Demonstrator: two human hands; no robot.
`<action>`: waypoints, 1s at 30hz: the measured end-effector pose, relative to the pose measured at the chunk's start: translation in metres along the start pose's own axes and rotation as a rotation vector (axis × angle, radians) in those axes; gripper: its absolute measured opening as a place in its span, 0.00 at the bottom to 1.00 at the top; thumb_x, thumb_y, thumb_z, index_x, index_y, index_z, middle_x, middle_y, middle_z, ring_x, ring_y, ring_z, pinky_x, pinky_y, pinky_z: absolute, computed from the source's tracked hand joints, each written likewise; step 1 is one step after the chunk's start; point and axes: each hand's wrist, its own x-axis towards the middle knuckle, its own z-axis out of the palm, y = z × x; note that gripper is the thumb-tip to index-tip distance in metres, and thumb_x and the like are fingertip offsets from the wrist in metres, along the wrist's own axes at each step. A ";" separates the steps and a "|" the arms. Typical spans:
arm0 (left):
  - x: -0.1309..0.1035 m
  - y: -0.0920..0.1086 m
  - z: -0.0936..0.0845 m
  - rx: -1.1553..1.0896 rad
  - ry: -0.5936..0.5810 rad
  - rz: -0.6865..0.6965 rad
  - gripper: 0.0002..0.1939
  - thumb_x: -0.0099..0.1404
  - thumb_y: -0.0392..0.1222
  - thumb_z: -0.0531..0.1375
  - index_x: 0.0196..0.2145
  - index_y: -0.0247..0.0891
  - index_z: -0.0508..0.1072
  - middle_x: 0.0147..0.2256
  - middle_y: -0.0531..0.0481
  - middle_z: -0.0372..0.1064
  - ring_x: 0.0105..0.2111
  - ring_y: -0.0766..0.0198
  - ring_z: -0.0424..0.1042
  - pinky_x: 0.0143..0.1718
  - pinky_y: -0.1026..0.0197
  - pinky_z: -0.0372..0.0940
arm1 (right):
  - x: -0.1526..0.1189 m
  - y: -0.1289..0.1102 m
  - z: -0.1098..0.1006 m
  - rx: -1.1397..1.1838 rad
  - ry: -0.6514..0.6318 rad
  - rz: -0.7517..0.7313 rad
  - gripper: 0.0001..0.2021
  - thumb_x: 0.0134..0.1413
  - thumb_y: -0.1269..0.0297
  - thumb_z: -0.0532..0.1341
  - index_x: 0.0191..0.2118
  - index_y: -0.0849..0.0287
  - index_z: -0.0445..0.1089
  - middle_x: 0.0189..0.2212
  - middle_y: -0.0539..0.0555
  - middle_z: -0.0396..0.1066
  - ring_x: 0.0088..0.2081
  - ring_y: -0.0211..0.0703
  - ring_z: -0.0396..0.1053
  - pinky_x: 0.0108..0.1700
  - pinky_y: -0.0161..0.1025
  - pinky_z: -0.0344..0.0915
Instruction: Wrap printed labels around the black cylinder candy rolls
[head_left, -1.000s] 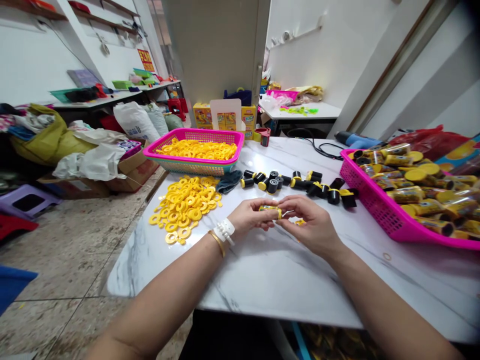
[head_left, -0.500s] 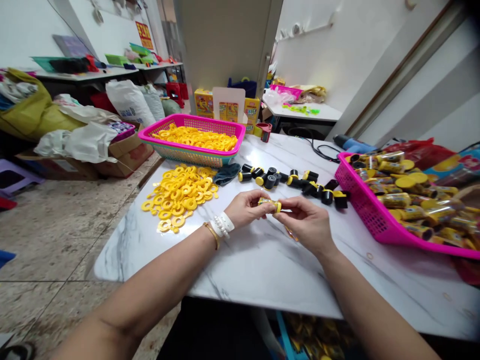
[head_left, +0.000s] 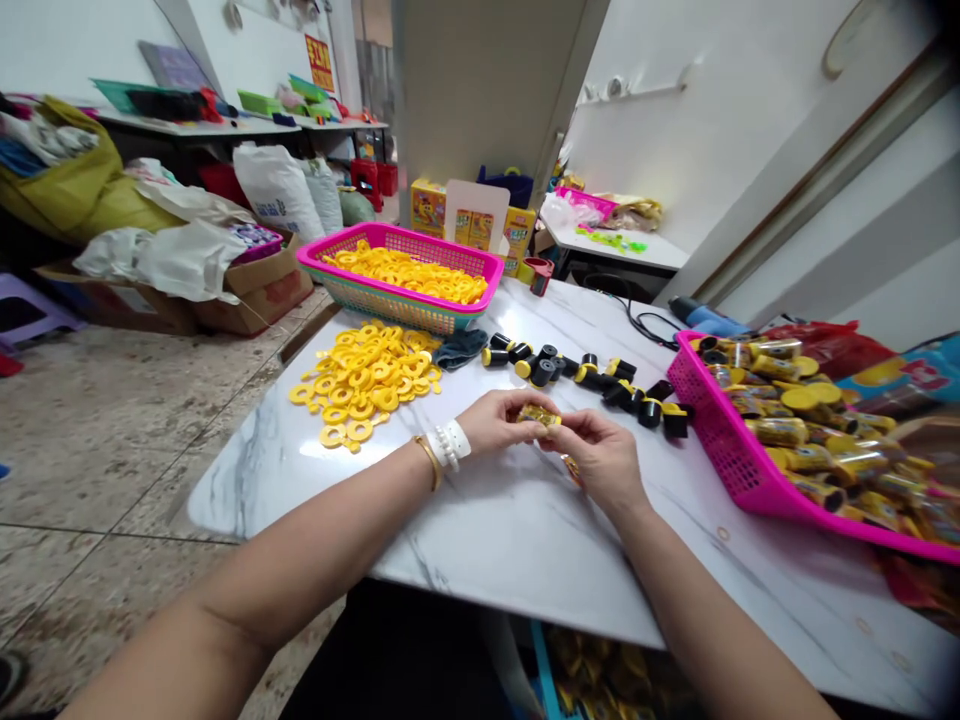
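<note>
In the middle of the table, my left hand [head_left: 499, 420] is closed around a small yellow printed cylinder [head_left: 538, 414]. The thumb and fingers of my right hand [head_left: 606, 460] pinch the cylinder's right end, so both hands meet at it. A small shiny printed piece [head_left: 571, 468] shows beside the right palm, partly covered; whether it lies on the table or is held, I cannot tell. Beyond the hands lies a row of short black cylinders with yellow ends [head_left: 544, 372]. Left of them, a loose pile of yellow rings [head_left: 367, 375] spreads over the table.
A pink basket of yellow rings [head_left: 495, 270] stands behind the pile, a dark cloth [head_left: 460, 349] near it. On the right, a pink basket [head_left: 720, 455] holds many printed cylinders. Printed yellow boxes [head_left: 429, 207] and a red tape roll holder [head_left: 539, 276] stand at the back.
Both hands stay at the same cylinder; the right fingers now cover more of its end. The view has shifted slightly, with the background sliding to the right.
</note>
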 end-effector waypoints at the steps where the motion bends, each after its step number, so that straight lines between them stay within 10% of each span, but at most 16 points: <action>1: 0.000 -0.001 0.000 0.014 -0.009 0.019 0.17 0.57 0.44 0.69 0.42 0.35 0.76 0.36 0.46 0.74 0.34 0.66 0.72 0.36 0.65 0.65 | 0.001 -0.001 0.001 0.021 -0.010 0.025 0.15 0.42 0.57 0.75 0.32 0.60 0.75 0.26 0.54 0.79 0.27 0.45 0.77 0.34 0.42 0.77; 8: 0.004 -0.008 -0.007 -0.223 0.101 -0.235 0.28 0.55 0.59 0.68 0.42 0.33 0.72 0.28 0.46 0.72 0.22 0.68 0.69 0.24 0.66 0.60 | 0.003 -0.005 0.001 0.016 0.028 -0.112 0.17 0.40 0.58 0.76 0.36 0.59 0.76 0.30 0.54 0.80 0.30 0.45 0.78 0.37 0.44 0.77; 16: 0.001 -0.005 -0.004 0.042 0.116 0.009 0.17 0.51 0.43 0.71 0.39 0.37 0.79 0.28 0.51 0.71 0.26 0.68 0.67 0.27 0.68 0.59 | 0.004 0.000 0.003 0.166 0.025 0.126 0.16 0.38 0.58 0.76 0.31 0.61 0.76 0.25 0.54 0.79 0.24 0.43 0.77 0.32 0.41 0.77; 23: 0.002 -0.004 -0.008 0.021 0.080 -0.173 0.23 0.58 0.58 0.64 0.36 0.32 0.73 0.23 0.51 0.66 0.21 0.68 0.64 0.23 0.67 0.58 | 0.002 0.002 0.002 0.019 0.016 -0.180 0.16 0.40 0.61 0.76 0.37 0.58 0.76 0.33 0.54 0.79 0.34 0.44 0.77 0.40 0.42 0.76; 30: -0.002 0.005 -0.003 0.193 0.143 -0.050 0.20 0.60 0.56 0.64 0.37 0.34 0.73 0.28 0.53 0.65 0.26 0.69 0.63 0.27 0.67 0.58 | -0.001 -0.001 0.006 0.140 -0.015 0.025 0.17 0.43 0.55 0.74 0.34 0.62 0.76 0.28 0.55 0.78 0.28 0.45 0.77 0.36 0.44 0.77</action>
